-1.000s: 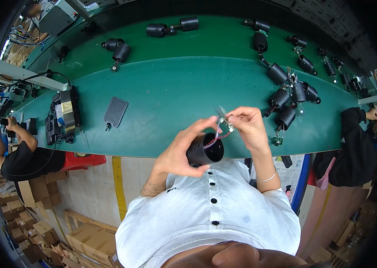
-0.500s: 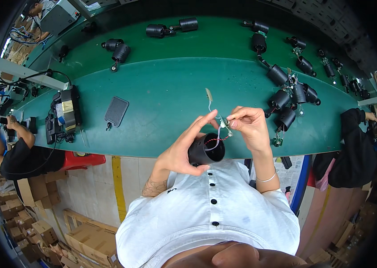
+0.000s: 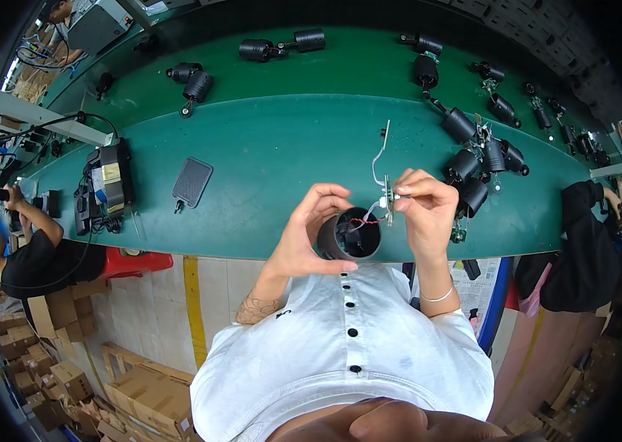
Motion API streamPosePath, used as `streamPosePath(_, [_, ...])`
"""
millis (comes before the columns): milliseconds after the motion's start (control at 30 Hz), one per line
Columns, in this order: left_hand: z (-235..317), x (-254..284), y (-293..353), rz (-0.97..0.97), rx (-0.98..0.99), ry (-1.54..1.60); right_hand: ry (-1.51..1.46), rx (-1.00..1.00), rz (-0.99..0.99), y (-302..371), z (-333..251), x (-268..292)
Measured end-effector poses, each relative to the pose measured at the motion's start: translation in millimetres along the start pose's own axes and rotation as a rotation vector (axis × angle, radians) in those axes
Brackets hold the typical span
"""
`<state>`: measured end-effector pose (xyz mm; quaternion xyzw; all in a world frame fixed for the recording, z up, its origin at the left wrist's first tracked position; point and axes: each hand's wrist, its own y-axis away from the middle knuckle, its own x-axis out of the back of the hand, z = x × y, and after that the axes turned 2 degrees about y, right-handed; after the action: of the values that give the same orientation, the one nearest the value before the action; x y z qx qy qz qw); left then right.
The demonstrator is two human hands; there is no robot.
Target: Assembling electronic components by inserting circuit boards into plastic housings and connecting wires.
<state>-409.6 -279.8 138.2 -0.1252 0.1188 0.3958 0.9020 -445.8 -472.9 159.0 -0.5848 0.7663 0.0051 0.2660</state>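
My left hand [image 3: 306,232] wraps round a black cylindrical housing [image 3: 334,237], whose open mouth faces up and to the right. Red and pale wires run out of that mouth to a small green circuit board [image 3: 390,200]. Pinched by its edge, the board stands nearly on end between the fingers of my right hand [image 3: 426,202], just right of the housing. From its upper side a thin pale wire rises to a narrow strip-like part [image 3: 387,135] hanging free over the bench. How the wires join inside the housing is hidden.
Several black housings with boards [image 3: 482,151] lie clustered at the right of the green bench [image 3: 267,162]. More lie on the far green strip [image 3: 355,74]. To the left are a dark flat pad [image 3: 192,183] and a black device [image 3: 111,180]. Other people sit at both sides.
My right hand has moved slightly right, drawing the board away from my left hand and turning it edge-on. The housing has shifted right and its mouth now faces more upward.
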Motion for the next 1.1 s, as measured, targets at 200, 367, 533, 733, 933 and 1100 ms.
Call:
streamPosePath(200, [-5.8,-14.5,1.1,0.084,0.072,0.254,0.290,0.349,-0.132,0.3,-12.7,-4.6])
streamPosePath(367, [-2.6,-24.9,-2.9,0.141,-0.044,-0.234,0.412,0.417,-0.196,0.4,-19.3,-8.1])
streamPosePath(533, [9.4,-27.7,-10.3,0.153,-0.151,-0.406,0.524,0.486,-0.231,-2.1,-19.0,-6.3])
streamPosePath(733, [9.3,-32.1,-14.5,0.219,-0.196,-0.385,0.582,0.570,-0.260,-5.3,-17.6,-5.2])
streamPosePath(933, [5.9,-13.3,-21.5,0.251,-0.345,-0.616,0.422,0.413,-0.378,-8.5,-35.8,2.4])
streamPosePath(1100, [11.0,-9.1,-25.7,0.219,-0.492,-0.787,0.473,0.250,-0.621,-4.6,-41.3,3.7])
